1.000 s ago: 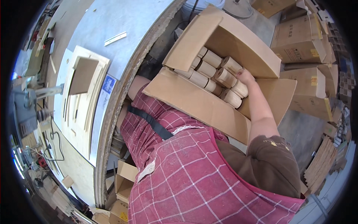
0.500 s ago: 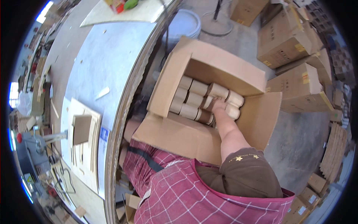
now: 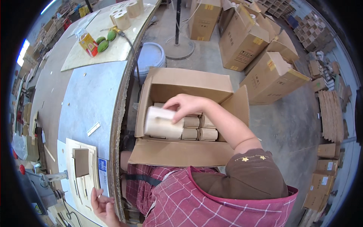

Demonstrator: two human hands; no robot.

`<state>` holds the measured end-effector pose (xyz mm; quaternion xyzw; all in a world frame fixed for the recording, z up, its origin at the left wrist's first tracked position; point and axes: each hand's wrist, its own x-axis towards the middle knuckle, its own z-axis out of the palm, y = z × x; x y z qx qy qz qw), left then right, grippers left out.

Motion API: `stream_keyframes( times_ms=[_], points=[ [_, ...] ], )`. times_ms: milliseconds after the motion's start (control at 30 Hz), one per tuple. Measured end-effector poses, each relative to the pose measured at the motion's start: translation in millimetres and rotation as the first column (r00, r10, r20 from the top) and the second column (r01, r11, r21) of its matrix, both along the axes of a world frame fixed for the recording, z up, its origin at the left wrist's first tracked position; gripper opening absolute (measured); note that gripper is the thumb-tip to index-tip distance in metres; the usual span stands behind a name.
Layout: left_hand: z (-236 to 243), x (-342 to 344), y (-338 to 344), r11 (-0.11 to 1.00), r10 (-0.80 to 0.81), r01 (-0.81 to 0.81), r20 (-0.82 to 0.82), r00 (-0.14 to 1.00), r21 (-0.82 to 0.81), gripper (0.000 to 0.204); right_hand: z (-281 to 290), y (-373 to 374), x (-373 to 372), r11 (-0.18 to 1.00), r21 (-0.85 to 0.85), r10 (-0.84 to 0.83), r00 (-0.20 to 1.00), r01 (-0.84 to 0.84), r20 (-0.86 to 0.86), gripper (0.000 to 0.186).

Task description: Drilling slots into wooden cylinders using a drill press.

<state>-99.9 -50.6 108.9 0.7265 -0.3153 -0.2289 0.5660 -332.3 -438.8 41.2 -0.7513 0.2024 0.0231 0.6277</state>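
My right hand (image 3: 187, 105) grips a pale wooden cylinder (image 3: 163, 126), slightly blurred, above the left side of an open cardboard box (image 3: 181, 151). Inside the box lie several similar wooden cylinders (image 3: 208, 134) in rows, partly hidden by my arm and the held piece. My left hand (image 3: 103, 207) hovers at the bench's near edge with fingers apart and nothing in it. Just beyond it on the bench is a board with thin wooden strips (image 3: 92, 160) and a brown rectangular block (image 3: 81, 162).
The bench (image 3: 89, 102) runs along my left, bearing a small white strip (image 3: 93, 129), green fruits (image 3: 103, 46), a bottle (image 3: 88, 43) and more wooden pieces (image 3: 121, 19). A lidded bucket (image 3: 151, 56) and a pole (image 3: 177, 22) stand beyond the box. Large cartons (image 3: 242, 38) stand at the far right.
My right hand has come up and left from inside the box, now with a wooden cylinder in it. My left hand has come into view by the bench. The view has shifted.
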Motion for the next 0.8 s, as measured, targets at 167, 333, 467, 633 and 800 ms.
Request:
stream_keyframes(
  times_ms=[167,333,467,633,800],
  points=[
    [7,-47,-55,0.952,-0.249,0.246,0.01,0.969,-0.181,0.075,24,57,63,0.954,0.245,0.123,0.971,-0.172,0.203,0.044],
    [-12,-55,-38,0.987,-0.161,0.162,0.079,0.984,0.004,0.08,26,108,102,0.949,0.197,0.198,0.951,-0.246,0.237,0.039],
    [-18,-45,-26,0.999,0.041,-0.025,0.43,0.902,-0.043,0.077,23,127,117,0.946,0.195,0.233,0.962,-0.258,0.141,0.035],
    [-26,-38,-4,0.99,-0.084,0.088,0.037,0.996,-0.112,0.074,24,146,139,0.921,0.151,0.318,0.919,-0.358,0.234,0.032],
    [-31,-49,13,0.975,0.101,-0.129,-0.156,0.983,-0.182,0.076,14,158,160,0.894,0.202,0.352,0.905,-0.401,0.238,0.032]
  ],
)
